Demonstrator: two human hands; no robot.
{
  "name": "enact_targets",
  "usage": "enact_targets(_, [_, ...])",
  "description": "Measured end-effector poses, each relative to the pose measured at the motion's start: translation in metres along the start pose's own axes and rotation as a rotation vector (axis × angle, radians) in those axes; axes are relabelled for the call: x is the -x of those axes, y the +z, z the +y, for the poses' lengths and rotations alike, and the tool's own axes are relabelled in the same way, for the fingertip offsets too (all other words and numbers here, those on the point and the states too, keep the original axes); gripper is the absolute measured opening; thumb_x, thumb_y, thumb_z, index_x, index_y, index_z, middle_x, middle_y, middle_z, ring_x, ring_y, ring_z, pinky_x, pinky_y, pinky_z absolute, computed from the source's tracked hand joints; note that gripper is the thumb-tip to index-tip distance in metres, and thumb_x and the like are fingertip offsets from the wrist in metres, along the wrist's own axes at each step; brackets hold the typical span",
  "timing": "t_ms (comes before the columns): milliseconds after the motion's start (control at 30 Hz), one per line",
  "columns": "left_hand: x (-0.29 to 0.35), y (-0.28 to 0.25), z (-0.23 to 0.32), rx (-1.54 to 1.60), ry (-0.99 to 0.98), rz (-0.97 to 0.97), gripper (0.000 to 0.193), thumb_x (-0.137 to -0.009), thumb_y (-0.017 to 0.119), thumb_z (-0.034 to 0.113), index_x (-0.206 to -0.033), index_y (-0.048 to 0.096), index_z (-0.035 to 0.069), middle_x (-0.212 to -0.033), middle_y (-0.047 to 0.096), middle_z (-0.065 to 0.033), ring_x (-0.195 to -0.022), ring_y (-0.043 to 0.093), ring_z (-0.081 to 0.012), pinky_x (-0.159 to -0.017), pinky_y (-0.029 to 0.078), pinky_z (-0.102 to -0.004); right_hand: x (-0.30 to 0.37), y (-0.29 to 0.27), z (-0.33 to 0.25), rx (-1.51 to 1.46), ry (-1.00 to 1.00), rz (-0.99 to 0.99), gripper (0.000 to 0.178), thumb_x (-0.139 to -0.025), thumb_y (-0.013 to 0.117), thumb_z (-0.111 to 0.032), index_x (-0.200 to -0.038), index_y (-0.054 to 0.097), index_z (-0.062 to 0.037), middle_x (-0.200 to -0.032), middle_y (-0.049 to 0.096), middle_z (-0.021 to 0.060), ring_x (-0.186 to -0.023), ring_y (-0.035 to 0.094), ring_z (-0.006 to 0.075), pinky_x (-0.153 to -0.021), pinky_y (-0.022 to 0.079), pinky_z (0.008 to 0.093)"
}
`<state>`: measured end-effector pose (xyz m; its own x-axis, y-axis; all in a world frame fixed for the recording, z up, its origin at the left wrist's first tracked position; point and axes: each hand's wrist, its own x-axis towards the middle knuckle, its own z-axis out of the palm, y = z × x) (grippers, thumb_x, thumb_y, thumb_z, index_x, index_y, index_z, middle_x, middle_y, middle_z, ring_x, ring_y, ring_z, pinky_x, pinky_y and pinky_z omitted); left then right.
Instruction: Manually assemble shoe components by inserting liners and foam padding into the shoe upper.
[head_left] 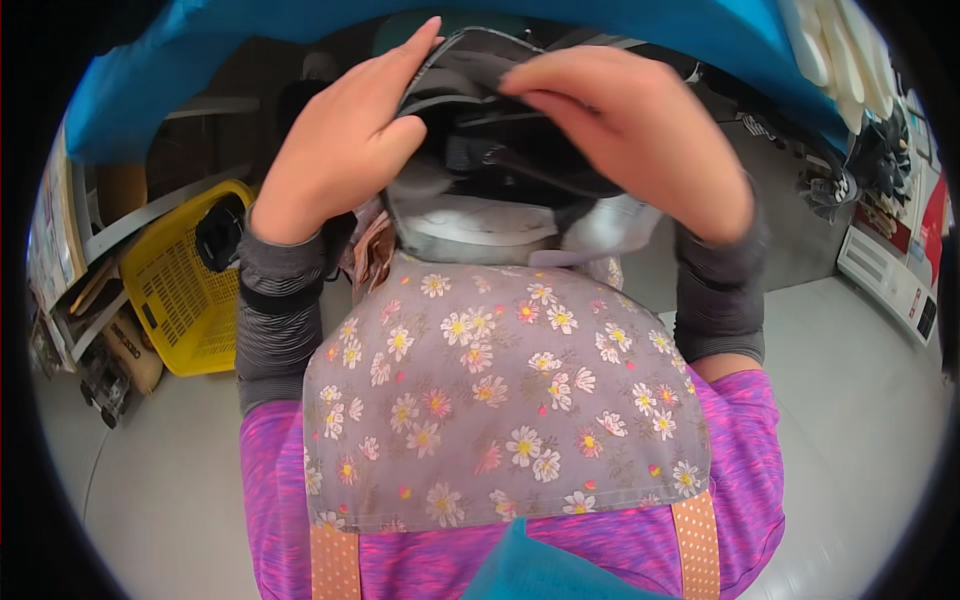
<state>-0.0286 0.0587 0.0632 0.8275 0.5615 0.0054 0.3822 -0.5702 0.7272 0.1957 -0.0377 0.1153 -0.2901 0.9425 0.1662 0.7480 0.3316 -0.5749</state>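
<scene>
A black bag (470,150) with an open mouth is held up in front of my chest, its dark inside facing me. Whitish, shiny plastic-like material (480,222) shows along its lower front. Against the bag's left edge, my left hand (340,145) grips with the thumb bent toward the opening and the index finger stretched upward. My right hand (640,125) reaches over from the right, its fingertips pinched together at the inner rim. Folds and dark lining hide what lies deeper inside. The right palm covers part of the bag's right side.
A yellow plastic basket (190,290) stands at the left beside a shelf rack. Blue cloth (680,30) hangs across the top. White gloves (845,60) and dark bundled items hang at the upper right, above a white heater-like unit (885,275) on the grey floor.
</scene>
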Motion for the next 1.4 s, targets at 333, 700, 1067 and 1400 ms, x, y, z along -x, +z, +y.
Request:
enact_targets(333, [0.031, 0.04, 0.001, 0.115, -0.155, 0.081, 0.075, -0.07, 0.051, 0.008, -0.141, 0.029, -0.002, -0.132, 0.046, -0.0256, -0.124, 0.042, -0.0398, -0.103, 0.036, -0.0404, 0.004, 0.105, 0.006, -0.063, 0.108, 0.004, 0.023, -0.078, 0.068, -0.023, -0.082, 0.059, -0.0028, -0.074, 0.062, 0.0125, -0.072, 0.062, 0.0317, -0.063, 0.05, 0.0404])
enact_targets(700, [0.032, 0.03, 0.007, 0.063, -0.176, -0.045, 0.074, -0.07, 0.044, 0.006, -0.144, 0.033, 0.011, -0.137, 0.045, -0.018, -0.127, 0.042, -0.0322, -0.105, 0.033, -0.0377, 0.005, 0.11, 0.004, 0.187, -0.078, 0.39, 0.014, -0.071, 0.067, -0.014, -0.066, 0.054, -0.0117, -0.059, 0.055, -0.0002, -0.053, 0.058, 0.0184, -0.046, 0.045, 0.0312])
enact_targets(1067, [0.022, 0.025, 0.004, 0.104, -0.214, -0.068, 0.061, -0.086, 0.04, 0.011, -0.146, 0.03, 0.015, -0.116, 0.058, -0.0206, -0.101, 0.056, -0.0331, -0.091, 0.041, -0.0349, 0.006, 0.088, -0.002, 0.258, 0.172, 0.048, 0.023, -0.075, 0.069, -0.028, -0.065, 0.062, -0.0083, -0.058, 0.06, 0.0063, -0.057, 0.062, 0.0239, -0.049, 0.047, 0.0361])
enact_targets(1400, [0.021, 0.013, -0.003, 0.274, -0.392, -0.262, 0.063, -0.081, 0.037, 0.006, -0.144, 0.035, 0.014, -0.113, 0.059, -0.0178, -0.081, 0.055, -0.023, -0.084, 0.042, -0.028, 0.011, 0.102, -0.006, 0.257, 0.003, 0.216, 0.024, -0.078, 0.065, -0.02, -0.059, 0.055, -0.01, -0.055, 0.055, 0.0036, -0.054, 0.059, 0.0215, -0.047, 0.046, 0.033])
